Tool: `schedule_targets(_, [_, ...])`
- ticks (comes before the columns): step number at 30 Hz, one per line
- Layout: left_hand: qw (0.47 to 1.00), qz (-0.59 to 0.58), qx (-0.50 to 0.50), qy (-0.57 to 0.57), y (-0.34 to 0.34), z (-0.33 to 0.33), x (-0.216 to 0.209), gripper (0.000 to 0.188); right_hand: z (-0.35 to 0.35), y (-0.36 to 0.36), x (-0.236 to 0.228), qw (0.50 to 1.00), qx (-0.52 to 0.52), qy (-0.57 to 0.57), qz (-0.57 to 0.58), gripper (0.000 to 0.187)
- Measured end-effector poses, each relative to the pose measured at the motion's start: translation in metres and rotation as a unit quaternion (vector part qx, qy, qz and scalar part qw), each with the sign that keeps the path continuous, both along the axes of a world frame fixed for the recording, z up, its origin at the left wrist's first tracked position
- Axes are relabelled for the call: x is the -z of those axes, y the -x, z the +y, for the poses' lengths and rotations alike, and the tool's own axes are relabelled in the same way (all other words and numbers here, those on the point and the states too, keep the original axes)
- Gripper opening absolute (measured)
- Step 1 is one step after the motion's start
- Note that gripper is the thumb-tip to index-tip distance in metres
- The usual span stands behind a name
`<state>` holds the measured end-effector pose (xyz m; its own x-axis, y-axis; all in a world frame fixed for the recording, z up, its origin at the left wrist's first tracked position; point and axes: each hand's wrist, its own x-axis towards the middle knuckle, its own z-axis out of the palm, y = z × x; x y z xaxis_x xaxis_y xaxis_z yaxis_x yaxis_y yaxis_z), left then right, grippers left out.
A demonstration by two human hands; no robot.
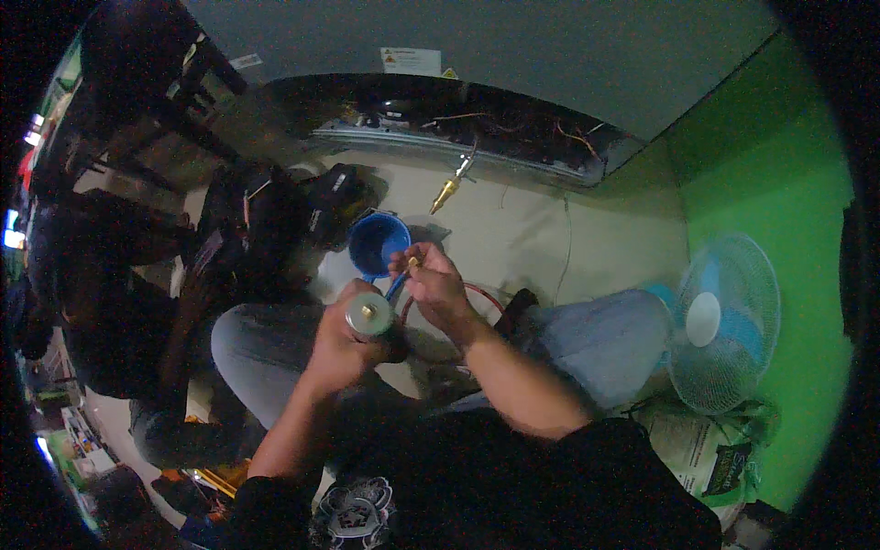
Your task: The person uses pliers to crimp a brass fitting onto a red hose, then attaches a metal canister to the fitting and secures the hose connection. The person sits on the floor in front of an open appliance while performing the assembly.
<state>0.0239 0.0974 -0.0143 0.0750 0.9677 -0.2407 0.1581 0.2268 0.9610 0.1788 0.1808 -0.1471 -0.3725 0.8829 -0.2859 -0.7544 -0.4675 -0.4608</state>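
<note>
Silver metal topped the cylinder (369,321) in my left hand (334,348), its fingers wrapped round the side and its upper end facing me between my knees. Just ahead, my right hand (440,291) had its fingers pinching a small brass fitting (413,263); something blue slanted below it, perhaps a hose, though the dim view left me unsure. A red hose (487,294) curved beside my right wrist. Beyond my hands, a blue pail (394,240) stood on the pale floor (527,247); farther off, a brass nozzle (446,193) pointed my way from the long black housing (458,115).
</note>
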Motion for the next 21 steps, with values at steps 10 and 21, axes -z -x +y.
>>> schedule_targets(10, [0.944,-0.318,-0.085,-0.039,0.016,-0.061,0.004,0.019,-0.064,-0.052,-0.142,0.889,-0.038,-0.376,-0.258,0.035])
schedule_targets(21, [0.909,-0.409,-0.026,-0.081,-0.001,-0.079,0.001,0.024,-0.081,-0.086,-0.174,0.884,-0.027,-0.404,-0.233,0.025])
